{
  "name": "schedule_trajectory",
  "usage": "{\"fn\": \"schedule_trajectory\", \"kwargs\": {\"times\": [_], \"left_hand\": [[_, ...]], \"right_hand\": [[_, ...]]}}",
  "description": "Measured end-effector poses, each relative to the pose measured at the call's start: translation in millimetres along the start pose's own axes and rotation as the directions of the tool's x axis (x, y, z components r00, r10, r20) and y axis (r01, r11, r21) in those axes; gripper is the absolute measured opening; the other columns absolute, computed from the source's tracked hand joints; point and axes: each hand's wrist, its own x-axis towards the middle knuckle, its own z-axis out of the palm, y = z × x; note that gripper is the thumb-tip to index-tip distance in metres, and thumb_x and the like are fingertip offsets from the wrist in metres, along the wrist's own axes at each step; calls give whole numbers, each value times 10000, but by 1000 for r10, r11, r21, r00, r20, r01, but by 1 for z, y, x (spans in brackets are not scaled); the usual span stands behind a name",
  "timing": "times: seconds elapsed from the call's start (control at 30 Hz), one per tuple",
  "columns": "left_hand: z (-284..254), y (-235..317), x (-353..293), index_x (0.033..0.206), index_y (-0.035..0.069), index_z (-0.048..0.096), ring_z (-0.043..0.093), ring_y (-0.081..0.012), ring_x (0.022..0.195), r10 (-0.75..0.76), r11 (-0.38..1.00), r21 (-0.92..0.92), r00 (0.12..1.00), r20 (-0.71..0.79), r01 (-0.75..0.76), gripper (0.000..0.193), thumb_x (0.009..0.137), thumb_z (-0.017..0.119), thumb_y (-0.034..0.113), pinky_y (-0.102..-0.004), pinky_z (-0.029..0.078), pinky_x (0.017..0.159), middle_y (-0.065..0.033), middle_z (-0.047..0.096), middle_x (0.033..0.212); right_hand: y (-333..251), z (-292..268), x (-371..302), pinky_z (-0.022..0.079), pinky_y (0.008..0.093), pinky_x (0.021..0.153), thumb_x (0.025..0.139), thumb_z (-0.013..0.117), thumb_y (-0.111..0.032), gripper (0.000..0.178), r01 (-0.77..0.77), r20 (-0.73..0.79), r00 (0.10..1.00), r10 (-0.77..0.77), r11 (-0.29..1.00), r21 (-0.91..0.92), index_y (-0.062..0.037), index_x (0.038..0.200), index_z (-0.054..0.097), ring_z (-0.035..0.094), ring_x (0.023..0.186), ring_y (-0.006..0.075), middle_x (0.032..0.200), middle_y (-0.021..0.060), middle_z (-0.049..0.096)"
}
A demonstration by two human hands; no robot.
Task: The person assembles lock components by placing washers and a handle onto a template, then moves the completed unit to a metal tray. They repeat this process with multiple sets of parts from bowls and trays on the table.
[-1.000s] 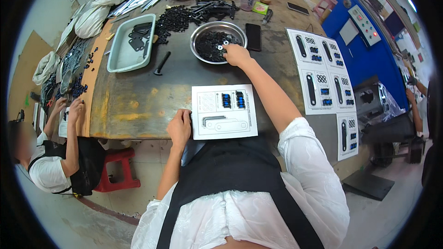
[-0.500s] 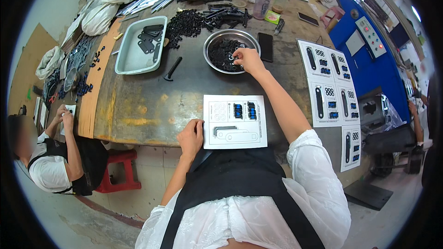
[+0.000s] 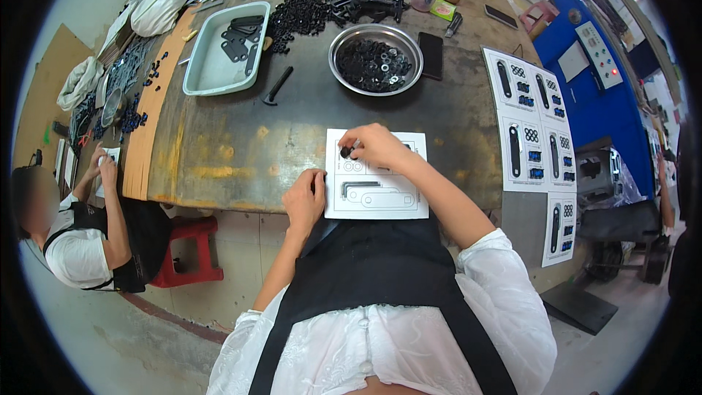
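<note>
My right hand (image 3: 380, 148) is over the upper part of a white printed card (image 3: 376, 210), pinching small dark washers (image 3: 346, 152) above its printed circles. A bent black hex key (image 3: 362, 183) shows on the card. Dark bolt pieces on its upper right are mostly hidden by my right hand. At the card's left edge, my left hand (image 3: 303, 197) rests with curled fingers; what they hold, if anything, is hidden. Beyond the card stands a round metal bowl (image 3: 336, 82) of black and silver washers (image 3: 384, 66).
A pale green bin (image 3: 191, 77) holds black flat plates. Near it lie a black T-shaped tool (image 3: 278, 86) and a heap of black parts (image 3: 300, 14). A phone (image 3: 431, 55) sits beside the bowl. Filled cards (image 3: 521, 183) line the right; a co-worker (image 3: 80, 249) sits at left.
My right hand has come back from the metal bowl to the card, with small dark washers in its fingers. My left hand stays by the card's left edge.
</note>
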Motion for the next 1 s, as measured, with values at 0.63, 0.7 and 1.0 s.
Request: {"fn": "schedule_trajectory", "kwargs": {"times": [0.63,0.7,1.0], "left_hand": [[9,17,28,1152,231,756,604,-246,708,280,945,115,937,208,-308,353,846,647,92,-378,483,625,-51,559,799],[8,13,21,1145,233,764,600,-244,699,312,933,121,930,196,-338,361,836,656,81,-378,480,620,-51,556,794],[7,8,15,1100,234,788,592,-233,676,226,971,42,960,164,-236,348,815,673,72,-362,471,608,-47,561,787]], "right_hand": [[9,2,-20,560,353,776,808,720,19,346,3,-216,976,-3,1000,-2,-65,1141,680,692,825,238,1052,112,648],[10,0,-19,542,403,822,803,695,16,323,-3,-249,968,15,999,46,-67,1115,677,682,891,291,1067,129,641],[-15,-55,7,477,423,1002,818,636,31,381,76,-719,670,-184,981,-181,-121,1161,706,558,1208,376,1232,180,608]]}}
